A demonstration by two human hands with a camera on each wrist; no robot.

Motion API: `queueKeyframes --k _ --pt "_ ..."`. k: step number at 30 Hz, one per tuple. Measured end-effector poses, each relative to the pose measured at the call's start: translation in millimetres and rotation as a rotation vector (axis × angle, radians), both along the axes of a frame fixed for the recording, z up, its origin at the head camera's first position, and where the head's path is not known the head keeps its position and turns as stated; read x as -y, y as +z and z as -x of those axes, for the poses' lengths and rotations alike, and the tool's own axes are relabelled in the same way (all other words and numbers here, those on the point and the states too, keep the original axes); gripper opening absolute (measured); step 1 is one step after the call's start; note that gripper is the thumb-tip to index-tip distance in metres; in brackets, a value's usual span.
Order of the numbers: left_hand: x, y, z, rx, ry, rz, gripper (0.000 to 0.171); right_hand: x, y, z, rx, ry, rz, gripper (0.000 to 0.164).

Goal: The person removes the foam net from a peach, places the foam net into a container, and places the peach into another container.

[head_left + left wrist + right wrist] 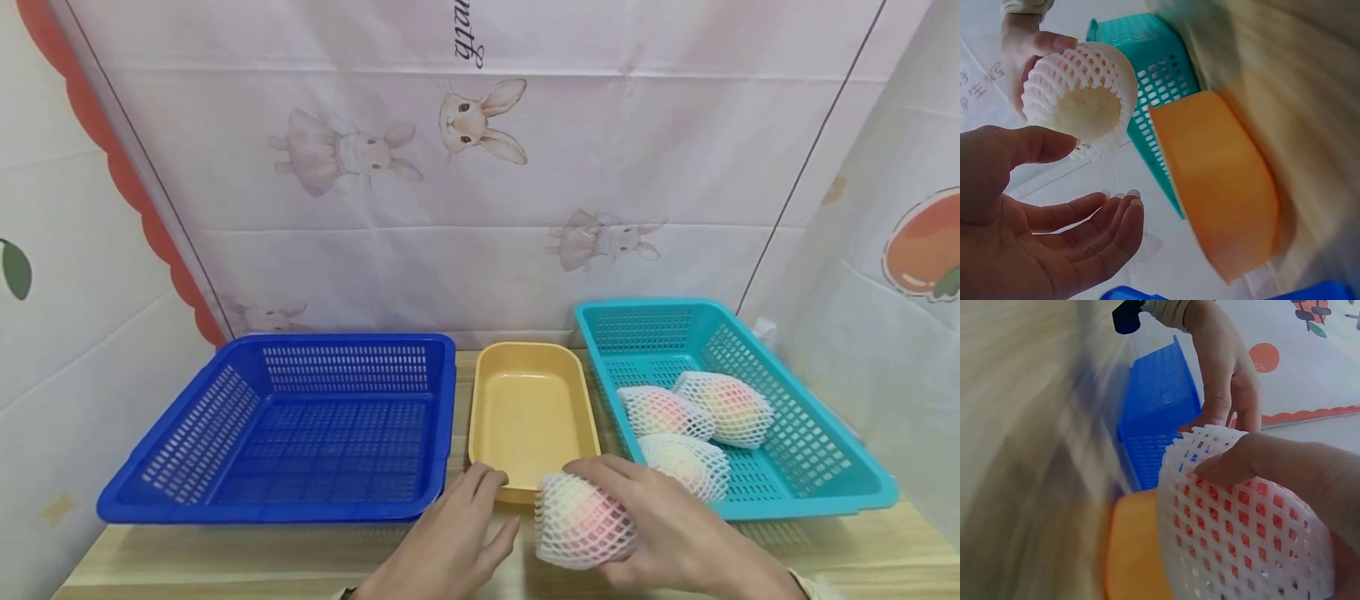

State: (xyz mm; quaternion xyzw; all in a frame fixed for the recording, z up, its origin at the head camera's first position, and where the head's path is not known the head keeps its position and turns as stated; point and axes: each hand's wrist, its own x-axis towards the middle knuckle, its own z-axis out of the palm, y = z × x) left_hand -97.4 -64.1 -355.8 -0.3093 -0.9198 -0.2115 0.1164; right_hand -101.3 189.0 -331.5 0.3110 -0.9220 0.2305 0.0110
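My right hand [660,521] grips a peach-like fruit in a white foam net [581,521], held in front of the yellow tray [532,417]. In the right wrist view the thumb presses on the netted fruit [1241,525], and pink skin shows through the mesh. My left hand [453,533] is beside it, fingers loosely bent, with a gap between it and the fruit in the head view. The left wrist view shows nothing in the left hand [1066,219]; pale skin shows at the open end of the net on the fruit [1085,100].
A teal basket [810,417] at the right contains several netted fruits [723,408]. The dark blue basket [345,442] stands at the left with nothing in it. All rest on a wooden table [225,562] against a rabbit-print cloth [375,275].
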Motion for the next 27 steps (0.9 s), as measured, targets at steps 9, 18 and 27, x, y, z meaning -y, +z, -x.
queueKeyframes --k 9,18,27 --pt "10 -25.2 -1.8 -0.057 -0.024 0.020 0.040 13 -18.6 -3.1 0.248 -0.013 0.013 0.080" --pt "20 -40.8 -2.4 0.098 -0.042 0.001 0.028 23 -43.6 -4.0 0.191 0.041 0.014 0.085" --pt "20 -42.8 -4.2 0.206 -0.051 -0.005 0.026 24 -56.0 -4.1 0.105 0.045 -0.002 0.085"
